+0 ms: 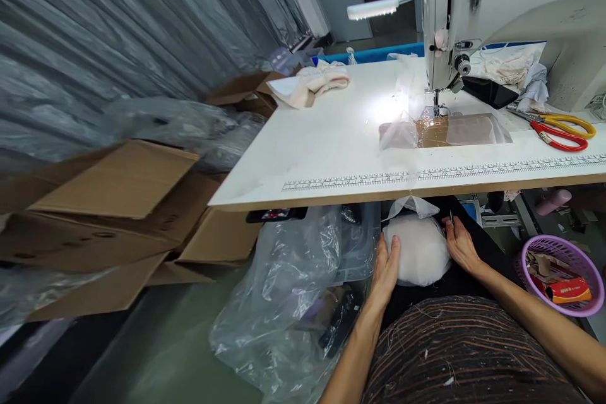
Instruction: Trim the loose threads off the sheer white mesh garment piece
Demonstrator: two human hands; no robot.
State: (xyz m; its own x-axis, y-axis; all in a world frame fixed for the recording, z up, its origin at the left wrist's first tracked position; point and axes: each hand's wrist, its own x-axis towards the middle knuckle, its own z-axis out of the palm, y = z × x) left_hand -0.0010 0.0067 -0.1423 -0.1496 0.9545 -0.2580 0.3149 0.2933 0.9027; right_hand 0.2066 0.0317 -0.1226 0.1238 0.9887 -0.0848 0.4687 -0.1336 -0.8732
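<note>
A white rounded fabric bundle (419,249), sheer on the outside and padded-looking, rests on my lap below the table edge. My left hand (387,265) grips its left side, thumb on top and the other fingers partly hidden. A loose flap of sheer white cloth (414,206) sticks up at its far end. My right hand (461,245) is closed at the bundle's right side, its fingers pinched around a small thin metal thing (451,216), mostly hidden and too small to name. Above stands the white sewing machine (438,25), with sheer cloth (402,132) lying by its needle.
Yellow- and red-handled scissors (561,129) lie at the table's right. Fabric pieces (310,85) sit at its back left. Cardboard boxes (118,180) and a clear plastic bag (284,290) stand to the left. A purple basket (563,246) holds scraps on the right.
</note>
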